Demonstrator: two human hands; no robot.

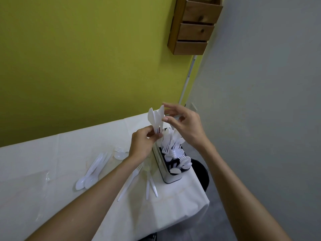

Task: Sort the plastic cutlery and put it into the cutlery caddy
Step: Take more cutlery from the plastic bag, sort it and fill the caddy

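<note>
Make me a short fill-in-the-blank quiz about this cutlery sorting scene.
1. The left hand grips white plastic knives with blades pointing ____.
2. The cutlery caddy stands near the ____ edge of the table.
3. Loose spoons lie on the table, ____ of the caddy.
Missing words: up; right; left.

Upright cutlery (172, 150) crowds the caddy (171, 180); tablecloth (26, 162) at far left lies bare.
</note>
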